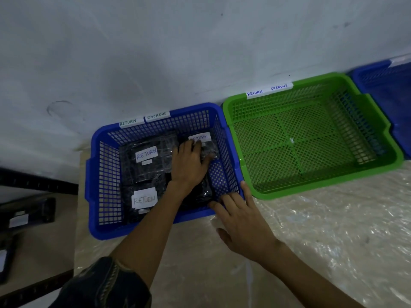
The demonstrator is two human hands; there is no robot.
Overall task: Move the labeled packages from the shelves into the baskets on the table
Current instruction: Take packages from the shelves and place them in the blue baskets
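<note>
Our left hand (191,160) lies flat, fingers spread, on the RETURN package (205,137), upper right in the blue basket (195,107). Our right hand (242,221), released, rests on its near rim.

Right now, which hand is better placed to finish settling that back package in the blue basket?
Left. The left hand is already inside the blue basket, lying on the RETURN package at the back right. The right hand only rests on the basket's near rim, outside.
</note>
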